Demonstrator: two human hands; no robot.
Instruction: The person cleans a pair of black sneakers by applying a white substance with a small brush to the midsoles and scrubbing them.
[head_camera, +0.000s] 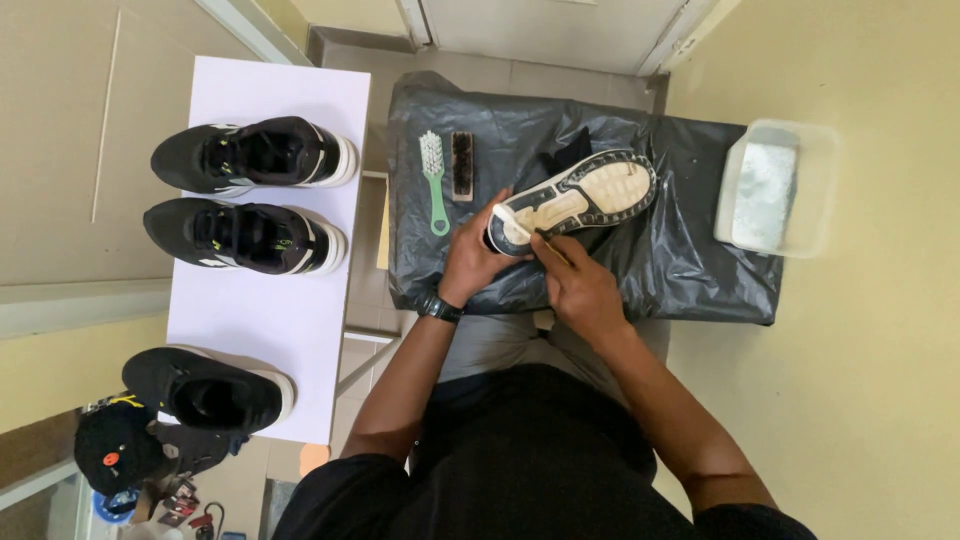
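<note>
Setting: pale yellow floor seen from above; a tabletop wrapped in crinkled black plastic sheeting (660, 260) stands ahead of the person, a door frame beyond it.
Work item: black running shoe with a worn cream and grey rubber sole (580, 198), lying sole-up on the black sheeting near its front edge, toe end toward the person.
Left hand (478, 255): forearm extended forward, black wristwatch (439, 307) on the wrist; fingers wrapped around the toe end of the shoe, steadying it.
Right hand (578, 285): forearm angled in from the right, hand just below the sole; fingers pinched on something small pressed against the sole near the toe, too hidden to identify.
Contact: both hands meet at the toe end; the heel end is uncovered.
Left of the shoe: green plastic-handled brush with white bristles (434, 180) and a brown wooden brush with dark bristles (462, 166), side by side on the sheeting, near the left hand, apart from it.
Right of the tabletop: translucent rectangular plastic tub holding whitish contents (775, 190), touching the sheeting's right edge.
Left side: white rectangular board (265, 310) carrying two black sneakers with white soles (250, 195), laid side by side, and a third black shoe (205, 390) at its near end.
Obstruction: the person's black-clothed torso covers the tabletop's near edge.
</note>
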